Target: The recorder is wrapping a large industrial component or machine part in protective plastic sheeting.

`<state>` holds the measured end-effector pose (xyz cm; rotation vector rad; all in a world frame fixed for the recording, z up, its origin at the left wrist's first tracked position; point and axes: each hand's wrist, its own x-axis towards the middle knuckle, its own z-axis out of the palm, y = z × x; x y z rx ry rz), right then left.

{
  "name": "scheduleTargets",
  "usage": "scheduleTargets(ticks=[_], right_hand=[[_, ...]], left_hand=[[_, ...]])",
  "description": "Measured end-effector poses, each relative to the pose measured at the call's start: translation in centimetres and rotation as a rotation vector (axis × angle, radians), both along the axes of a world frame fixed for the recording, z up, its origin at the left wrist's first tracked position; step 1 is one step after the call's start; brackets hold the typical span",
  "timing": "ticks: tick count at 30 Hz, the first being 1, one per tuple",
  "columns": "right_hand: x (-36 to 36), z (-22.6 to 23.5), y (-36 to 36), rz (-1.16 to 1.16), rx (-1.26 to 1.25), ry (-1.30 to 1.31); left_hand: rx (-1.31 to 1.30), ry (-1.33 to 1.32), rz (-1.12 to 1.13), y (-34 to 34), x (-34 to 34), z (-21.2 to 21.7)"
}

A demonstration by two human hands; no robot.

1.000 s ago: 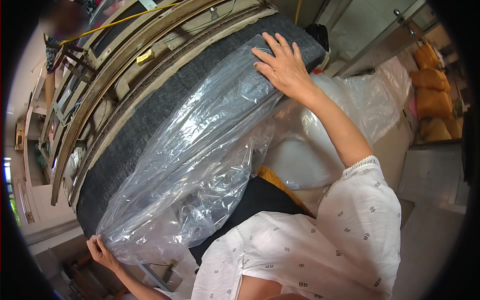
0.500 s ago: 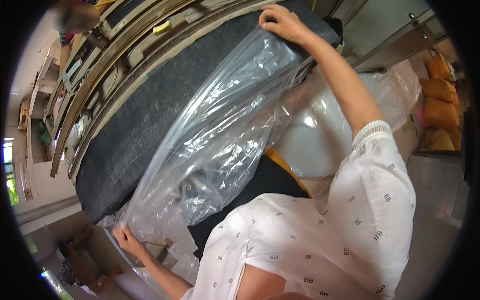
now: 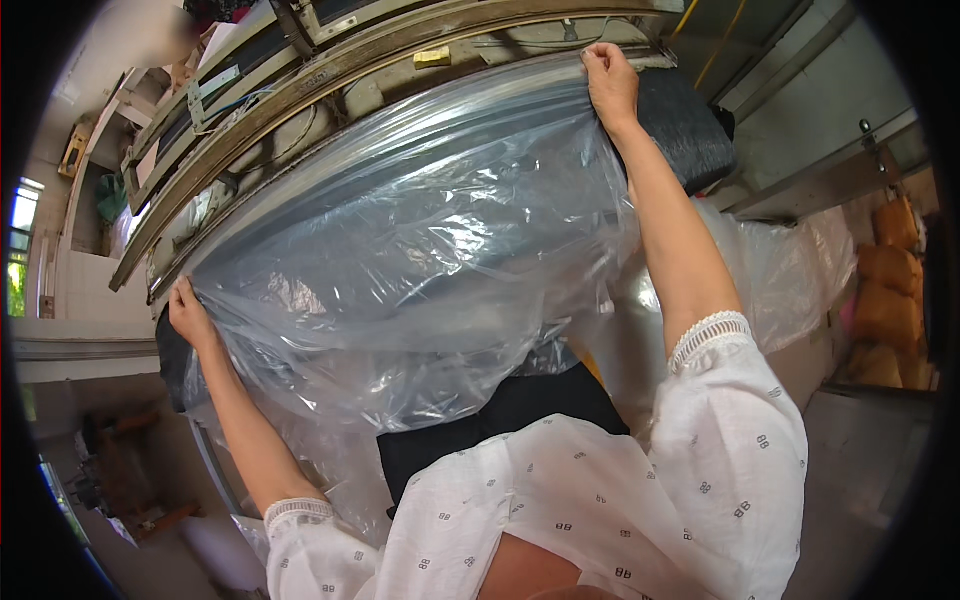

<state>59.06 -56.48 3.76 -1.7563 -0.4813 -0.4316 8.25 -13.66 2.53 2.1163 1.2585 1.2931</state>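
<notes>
Clear sheet being held over black bench.
Its far edge is being pinched by left hand and right hand, well apart, near the bench's far side.

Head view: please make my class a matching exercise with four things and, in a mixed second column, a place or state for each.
1. Plastic sheet
2. Left hand
3. Yellow block
4. Right hand

A. pinching the sheet's left end
B. beyond the sheet, near the picture's top
C. pinching the sheet's right end
D. clear, spread between the hands

Pairs: 1-D, 2-A, 3-B, 4-C
</notes>
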Motion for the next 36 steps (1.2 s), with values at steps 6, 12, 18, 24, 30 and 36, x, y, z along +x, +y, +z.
scheduleTargets(ticks=[6, 12, 18, 24, 30, 36], right_hand=[[2.6, -0.6, 0.0, -0.079, -0.215, -0.114], [2.6, -0.4, 0.5, -0.233, -0.287, -0.106], [3.5, -0.7, 0.2, -0.328, -0.282, -0.085], [4.2, -0.7, 0.1, -0.285, -0.033, -0.075], [2.8, 1.1, 0.2, -0.365, -0.324, -0.026], [-2.5, 2.0, -3.2, -0.008, -0.735, -0.116]], left_hand=[[-0.063, -0.076, -0.068, 3.9, 2.9, -0.2], [-0.049, 0.104, 0.073, 4.3, 3.9, 0.1], [-0.022, 0.052, 0.12, 4.3, 3.1, 0.2], [-0.294, -0.17, 0.024, 3.9, 1.7, 0.1], [0.155, 0.597, 0.095, 4.3, 1.9, -0.1], [-0.044, 0.127, -0.023, 3.0, -5.9, 2.3]])
